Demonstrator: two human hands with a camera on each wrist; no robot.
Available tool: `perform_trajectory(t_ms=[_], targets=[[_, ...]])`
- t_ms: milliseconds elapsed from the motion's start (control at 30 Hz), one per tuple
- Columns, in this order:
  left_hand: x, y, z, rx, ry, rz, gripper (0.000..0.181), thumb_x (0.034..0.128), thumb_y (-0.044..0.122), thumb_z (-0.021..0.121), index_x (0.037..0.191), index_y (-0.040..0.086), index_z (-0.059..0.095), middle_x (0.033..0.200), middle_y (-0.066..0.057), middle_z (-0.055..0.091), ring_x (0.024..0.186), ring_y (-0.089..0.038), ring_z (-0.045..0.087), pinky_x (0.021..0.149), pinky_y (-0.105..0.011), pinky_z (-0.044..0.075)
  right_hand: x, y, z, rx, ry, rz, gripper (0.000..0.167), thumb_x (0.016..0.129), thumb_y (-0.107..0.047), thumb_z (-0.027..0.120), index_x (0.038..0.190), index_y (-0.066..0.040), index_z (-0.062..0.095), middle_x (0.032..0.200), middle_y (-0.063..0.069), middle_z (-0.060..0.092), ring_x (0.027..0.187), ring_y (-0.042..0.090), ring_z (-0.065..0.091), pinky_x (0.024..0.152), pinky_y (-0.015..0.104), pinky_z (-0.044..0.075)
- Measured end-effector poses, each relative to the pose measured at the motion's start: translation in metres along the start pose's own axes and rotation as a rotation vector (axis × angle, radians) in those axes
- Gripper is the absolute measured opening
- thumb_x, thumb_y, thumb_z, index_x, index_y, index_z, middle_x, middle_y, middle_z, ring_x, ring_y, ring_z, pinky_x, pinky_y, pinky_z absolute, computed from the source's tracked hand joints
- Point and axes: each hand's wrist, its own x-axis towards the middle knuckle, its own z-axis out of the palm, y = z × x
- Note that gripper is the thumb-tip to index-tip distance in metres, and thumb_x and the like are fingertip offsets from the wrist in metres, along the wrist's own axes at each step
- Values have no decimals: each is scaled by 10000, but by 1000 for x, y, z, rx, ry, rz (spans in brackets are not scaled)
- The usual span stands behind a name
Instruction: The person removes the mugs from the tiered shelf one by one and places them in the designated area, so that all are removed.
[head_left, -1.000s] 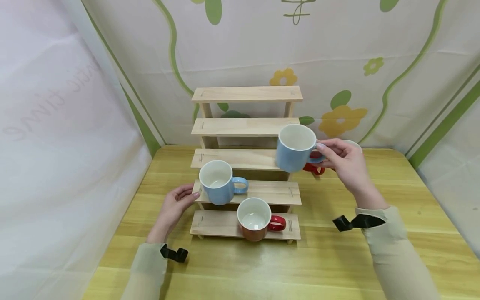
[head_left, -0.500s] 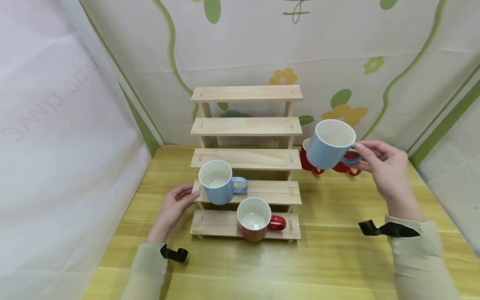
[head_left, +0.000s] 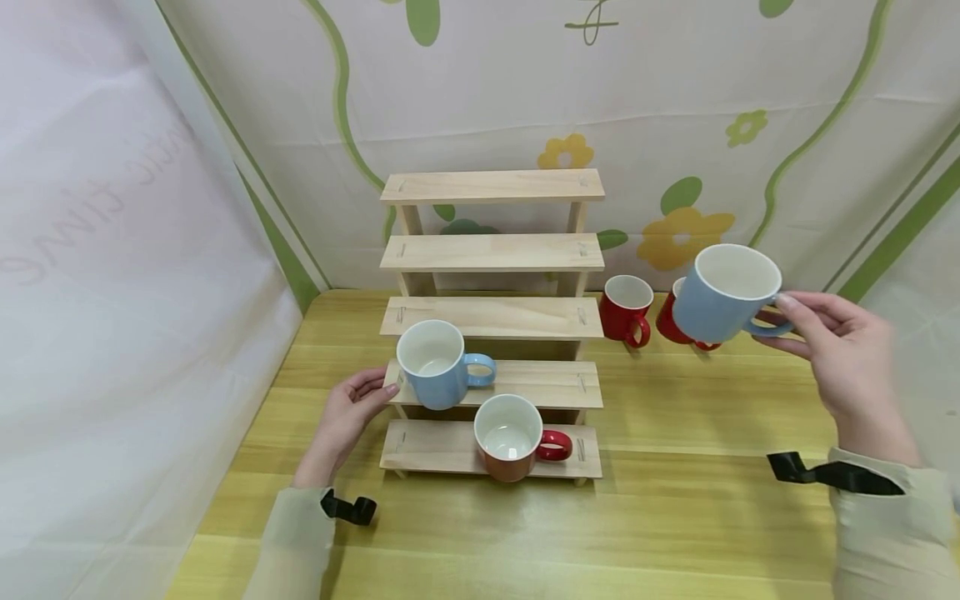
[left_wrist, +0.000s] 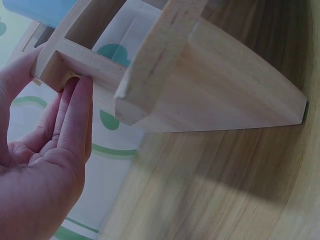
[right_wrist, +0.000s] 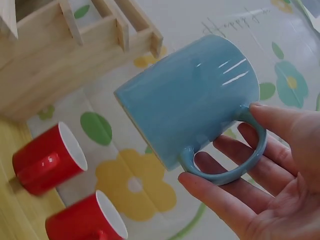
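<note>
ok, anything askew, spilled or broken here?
Nothing looks spilled or broken. Only oddity: on the rack, the blue mug and red mug look right at the front edges of their steps, maybe slightly over; the head view can't settle overhang.

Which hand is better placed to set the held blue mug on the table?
Probably the right hand: it holds the blue mug by the handle, over the right side of the table. The left hand grips the rack at its left end, away from that mug.
</note>
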Motion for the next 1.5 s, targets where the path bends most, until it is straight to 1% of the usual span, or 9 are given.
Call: perform_trajectory(t_ms=[133, 367, 533, 700, 833, 1067, 1200, 1400, 1500], targets=[[0, 0, 0, 2, 0, -2, 443, 978, 83, 708, 1349, -92, 541, 1157, -121, 624, 1034, -166, 637, 912, -280, 558, -4, 3, -17, -45, 54, 5, 225, 940, 23, 698, 1124, 150, 674, 1020, 131, 723, 879, 213, 749, 655, 347, 595], [1, 0, 0, 9, 3, -2, 447, 974, 89, 714, 1346, -92, 543, 1154, -115, 627, 1036, -166, 636, 920, -292, 557, -11, 9, -46, -45, 145, 52, 237, 928, -17, 726, 1119, 119, 696, 1013, 105, 733, 866, 182, 747, 642, 329, 594], [1, -1, 0, 12, 2, -1, 447, 974, 92, 716, 1346, -89, 547, 1161, -123, 628, 1042, -170, 636, 923, -292, 556, -15, 15, -65, -52, 207, 89, 250, 929, -50, 733, 1136, 88, 704, 1020, 57, 738, 861, 145, 743, 628, 298, 600], [1, -1, 0, 12, 3, 3, 438, 975, 89, 714, 1340, -91, 550, 1156, -120, 628, 1035, -168, 637, 921, -294, 557, -13, 20, -78, -99, 268, 138, 254, 931, -106, 740, 1142, 31, 712, 1014, 11, 735, 850, 97, 735, 620, 265, 599], [1, -1, 0, 7, 5, 0, 434, 975, 83, 712, 1336, -95, 550, 1150, -116, 628, 1030, -165, 638, 922, -296, 557, -6, 25, -84, -113, 315, 184, 265, 914, -145, 765, 1133, -2, 722, 1002, -6, 736, 848, 86, 733, 626, 259, 599], [1, -1, 1, 10, 13, -13, 441, 972, 86, 716, 1337, -95, 546, 1153, -125, 624, 1030, -164, 638, 916, -289, 559, 16, 42, -87, -69, 423, 238, 293, 874, -170, 810, 1114, -22, 734, 981, 7, 744, 835, 118, 740, 625, 274, 606], [0, 0, 1, 14, 8, -17, 455, 972, 97, 719, 1344, -97, 543, 1166, -137, 621, 1040, -165, 636, 920, -283, 556, 28, 54, -88, -39, 468, 278, 291, 864, -169, 823, 1099, -27, 729, 979, 11, 734, 822, 129, 741, 623, 282, 609], [0, 0, 1, 2, 9, -19, 444, 973, 84, 716, 1342, -95, 547, 1164, -134, 622, 1039, -168, 637, 920, -284, 556, 42, 73, -93, 101, 479, 283, 193, 892, -55, 786, 1055, 23, 719, 954, 50, 736, 795, 163, 746, 601, 312, 614], [0, -1, 1, -3, 9, -14, 438, 974, 78, 712, 1341, -95, 548, 1160, -130, 621, 1037, -169, 638, 918, -287, 558, 47, 85, -94, 162, 506, 286, 142, 891, -26, 779, 997, 38, 710, 954, 58, 741, 781, 177, 747, 569, 323, 613]])
